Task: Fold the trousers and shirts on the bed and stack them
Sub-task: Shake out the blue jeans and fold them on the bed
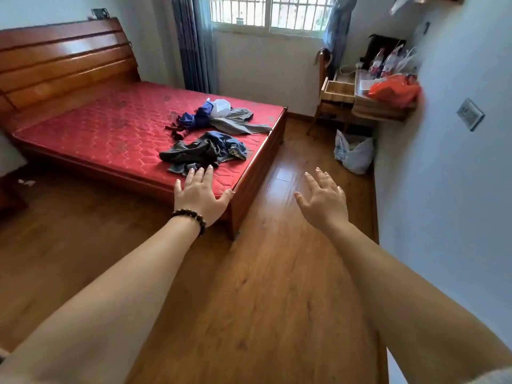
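Both the left hand [198, 195] and right hand [324, 199] reach forward empty with fingers spread, while the crumpled clothes [210, 134] lie unfolded at twelve o'clock, near the bed's [91, 126] foot corner.

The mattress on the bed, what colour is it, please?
Red, quilted mattress, seen in the head view.

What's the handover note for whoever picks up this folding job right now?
Left hand: open, empty, held out in front of the bed's near corner.
Right hand: open, empty, held out above the floor.
Clothes: two loose heaps on the red mattress, the dark heap nearer, the blue, white and grey heap behind it.
Done: nothing folded or stacked.
Left: fold every piece, then stack.
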